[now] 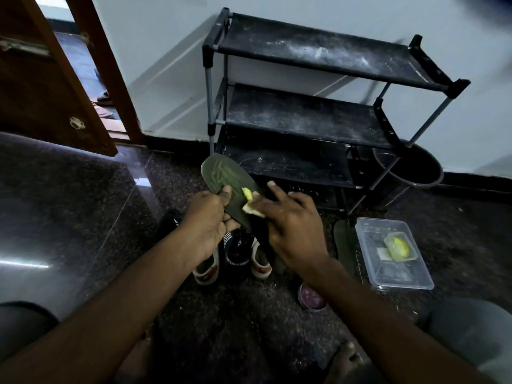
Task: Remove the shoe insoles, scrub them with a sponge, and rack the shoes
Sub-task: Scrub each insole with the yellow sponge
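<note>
My left hand [207, 217] grips a dark green insole [224, 176] by its lower end, its wider end pointing up and left. My right hand [291, 225] presses a yellow sponge [250, 202] against the insole's surface. Under my hands, a pair of black and white shoes [235, 256] stands on the floor, partly hidden. A second dark insole [345, 245] lies on the floor to the right of the shoes. The black three-shelf shoe rack [318, 117] stands against the wall behind, its shelves dusty and bare.
A clear plastic tray [393, 256] holding a small tub with something yellow [400, 246] sits at right. A dark bucket [410, 164] stands beside the rack. A small round purple lid [311, 296] lies near my right forearm. An open wooden door [50, 79] is at left.
</note>
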